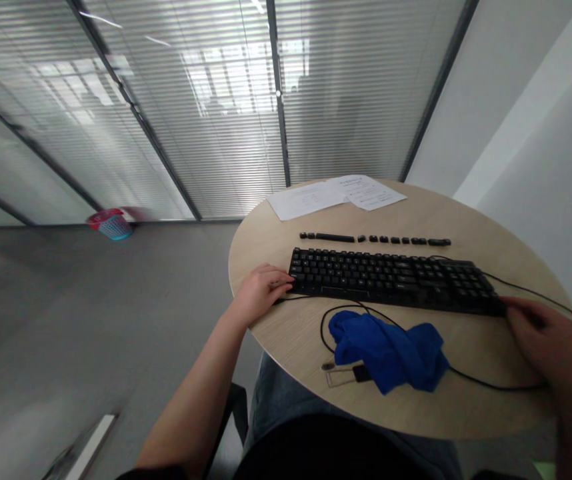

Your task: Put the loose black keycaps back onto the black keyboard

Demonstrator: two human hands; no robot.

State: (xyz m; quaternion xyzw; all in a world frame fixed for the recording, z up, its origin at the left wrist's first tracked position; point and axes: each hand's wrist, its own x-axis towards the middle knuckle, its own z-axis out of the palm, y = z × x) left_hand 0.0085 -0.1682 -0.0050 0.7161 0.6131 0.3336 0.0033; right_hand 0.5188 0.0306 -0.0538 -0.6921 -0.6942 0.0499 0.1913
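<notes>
A black computer keyboard (391,277) lies across the round table, with some keys gone from its near-edge row. My left hand (265,290) grips its left end, thumb and fingers at the corner. At the opposite end my right hand (553,333) has its fingers against the right near corner; part of that hand is blurred and in shade. Behind the keyboard runs a row of loose black keycaps (336,237), one of them a long bar. A crumpled blue cloth (391,350) lies in front, partly covering a wire tool with a black handle (362,373).
Two printed paper sheets (311,199) overlap at the table's far edge. A black cable (496,387) loops around the cloth, and another trails off to the right. On the floor at left stands a red and blue basket (115,225). Glass panels with blinds (226,153) rise beyond the table (266,333).
</notes>
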